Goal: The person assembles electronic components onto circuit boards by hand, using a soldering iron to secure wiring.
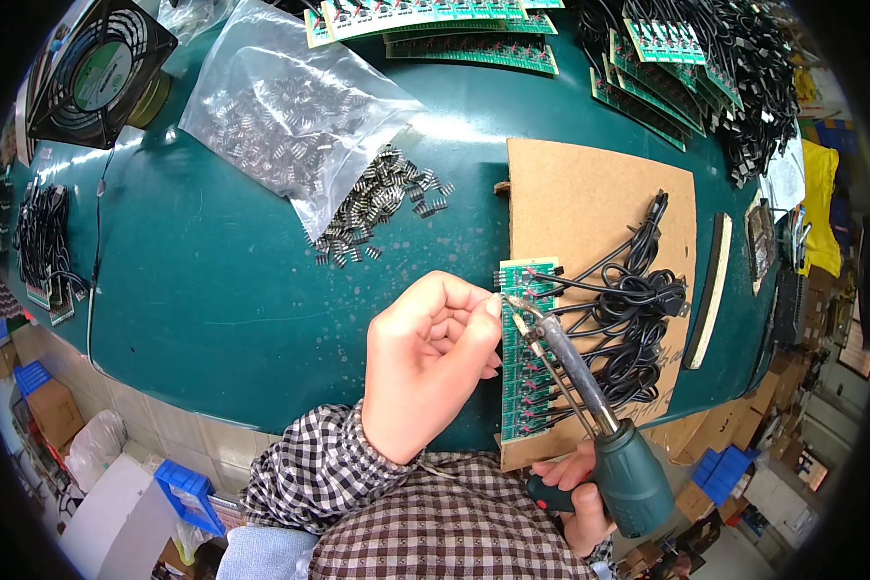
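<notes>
My right hand [580, 498] is wrapped round the grip of a soldering gun [633, 478] with a dark green body and a long metal barrel. The barrel slants up and left, and its tip reaches the left side of a green circuit-board panel [525, 362]. At that same edge, my left hand [435, 358] pinches thumb and forefinger together; whatever they hold is hidden. Bundled black cables [628, 300] run from the panel to the right. Panel and cables lie on a brown cardboard sheet [590, 193].
Loose black pin connectors [382, 198] spill from a clear plastic bag [271, 106] on the green table [213, 309]. A black fan [101, 77] stands far left. Stacked circuit panels [474, 48] and black cables [754, 87] fill the back. A narrow strip [710, 290] lies right of the cardboard.
</notes>
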Demonstrator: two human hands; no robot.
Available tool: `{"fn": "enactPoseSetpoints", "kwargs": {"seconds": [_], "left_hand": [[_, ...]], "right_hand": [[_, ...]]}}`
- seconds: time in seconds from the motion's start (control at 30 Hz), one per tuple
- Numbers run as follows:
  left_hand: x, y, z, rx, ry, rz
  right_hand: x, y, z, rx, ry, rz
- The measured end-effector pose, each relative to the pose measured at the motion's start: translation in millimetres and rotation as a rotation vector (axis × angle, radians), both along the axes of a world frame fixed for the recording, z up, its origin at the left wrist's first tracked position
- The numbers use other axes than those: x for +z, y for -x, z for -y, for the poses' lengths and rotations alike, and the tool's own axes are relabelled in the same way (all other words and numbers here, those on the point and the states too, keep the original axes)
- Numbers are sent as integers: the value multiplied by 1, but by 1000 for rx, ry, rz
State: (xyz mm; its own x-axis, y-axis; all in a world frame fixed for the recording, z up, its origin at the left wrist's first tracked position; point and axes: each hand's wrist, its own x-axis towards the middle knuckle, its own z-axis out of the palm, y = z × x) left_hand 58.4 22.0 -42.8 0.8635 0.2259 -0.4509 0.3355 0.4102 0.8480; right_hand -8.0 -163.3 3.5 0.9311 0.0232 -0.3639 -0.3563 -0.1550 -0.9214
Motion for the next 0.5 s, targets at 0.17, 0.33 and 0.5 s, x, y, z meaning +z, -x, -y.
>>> {"fn": "enactPoseSetpoints", "kwargs": {"seconds": [0.17, 0.33, 0.5], "left_hand": [[0, 2, -1, 6, -10, -2], [-1, 1, 0, -2, -16, -4], [-3, 2, -1, -9, -31, 0]], "right_hand": [[-2, 3, 0, 7, -7, 4], [0, 6, -1, -11, 5, 0], [-2, 9, 2, -38, -12, 16]]}}
